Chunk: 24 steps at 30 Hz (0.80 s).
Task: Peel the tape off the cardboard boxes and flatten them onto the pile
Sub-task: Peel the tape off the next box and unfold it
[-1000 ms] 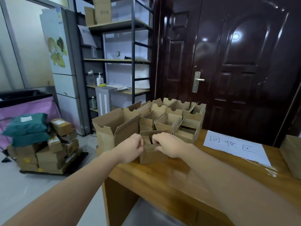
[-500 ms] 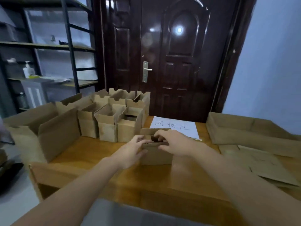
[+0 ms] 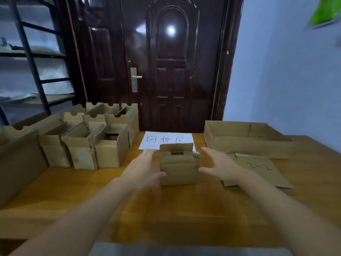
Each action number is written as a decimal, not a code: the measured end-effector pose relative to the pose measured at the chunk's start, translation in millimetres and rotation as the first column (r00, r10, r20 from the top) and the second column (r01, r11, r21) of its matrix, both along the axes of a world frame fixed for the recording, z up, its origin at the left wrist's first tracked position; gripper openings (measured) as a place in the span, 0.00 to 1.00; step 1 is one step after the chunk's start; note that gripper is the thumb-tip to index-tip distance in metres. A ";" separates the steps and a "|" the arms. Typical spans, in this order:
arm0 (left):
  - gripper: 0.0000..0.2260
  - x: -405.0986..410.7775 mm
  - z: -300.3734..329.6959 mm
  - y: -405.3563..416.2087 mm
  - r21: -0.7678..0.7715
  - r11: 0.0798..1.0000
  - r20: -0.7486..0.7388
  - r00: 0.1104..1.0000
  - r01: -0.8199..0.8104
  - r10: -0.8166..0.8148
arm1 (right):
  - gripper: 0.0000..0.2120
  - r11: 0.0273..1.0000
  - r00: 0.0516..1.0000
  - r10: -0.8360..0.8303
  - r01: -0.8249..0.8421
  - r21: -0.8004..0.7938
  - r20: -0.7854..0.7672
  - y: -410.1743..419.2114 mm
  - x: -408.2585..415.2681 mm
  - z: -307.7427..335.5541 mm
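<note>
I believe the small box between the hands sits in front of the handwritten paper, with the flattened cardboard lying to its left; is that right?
Not quite: in the head view the flattened cardboard lies to the right of the small box, past the right hand. The box does sit in front of the paper, between that hand and the left hand.

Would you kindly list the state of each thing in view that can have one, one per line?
small box: upright on the table, top flaps open
left hand: open, thumb touching the small box
right hand: open, beside the small box, contact unclear
row of boxes: upright, tops open
flattened cardboard: lying flat
wide box: open
door: closed
</note>
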<state>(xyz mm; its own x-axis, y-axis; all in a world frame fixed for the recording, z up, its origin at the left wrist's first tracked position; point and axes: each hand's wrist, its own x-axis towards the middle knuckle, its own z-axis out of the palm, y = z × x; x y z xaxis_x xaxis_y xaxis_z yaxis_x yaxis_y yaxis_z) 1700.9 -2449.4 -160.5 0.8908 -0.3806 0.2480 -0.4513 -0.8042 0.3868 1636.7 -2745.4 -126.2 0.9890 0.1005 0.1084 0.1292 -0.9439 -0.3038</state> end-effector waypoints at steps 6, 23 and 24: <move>0.33 2.7 -22.4 -9.5 0.378 0.923 -0.088 0.995 0.068 -0.037 | 0.34 0.993 0.972 -0.030 0.003 -0.120 -0.231 17.6 5.6 -34.1; 0.29 -13.4 47.4 -16.3 0.155 0.985 0.080 0.995 -0.079 0.067 | 0.22 0.868 0.973 -0.164 0.064 0.492 0.163 24.6 9.5 -7.8; 0.30 -12.1 48.5 -16.1 0.114 0.990 0.083 0.993 -0.088 0.079 | 0.22 0.864 0.975 -0.157 0.057 0.501 0.160 24.7 9.6 -5.9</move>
